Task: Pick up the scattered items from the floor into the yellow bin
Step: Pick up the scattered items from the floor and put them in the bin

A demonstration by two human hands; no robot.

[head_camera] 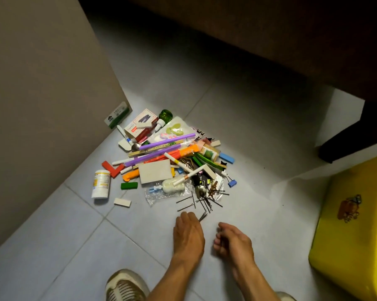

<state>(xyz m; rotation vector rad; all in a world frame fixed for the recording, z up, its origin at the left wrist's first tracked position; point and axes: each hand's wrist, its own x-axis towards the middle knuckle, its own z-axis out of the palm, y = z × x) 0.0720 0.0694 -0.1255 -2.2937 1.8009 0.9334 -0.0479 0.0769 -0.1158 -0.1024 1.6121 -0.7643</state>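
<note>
Head view: left hand [188,232] pinches several hairpins [202,217]; right hand [234,241] loosely curled, empty; one yellow bin [354,235].

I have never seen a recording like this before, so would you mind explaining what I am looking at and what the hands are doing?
There is no machine here: a person wears a camera on the head, so the single picture looks forward and down at their own two bare hands above a tiled floor. Ahead lies a pile of small things: purple straws, a white pill bottle, a green block, a blue binder clip and loose black hairpins. The yellow bin that they belong in stands at the right. The left hand pinches a few hairpins at its fingertips. The right hand is curled beside it; whether it holds anything I cannot tell. A shoe shows at the bottom.
</note>
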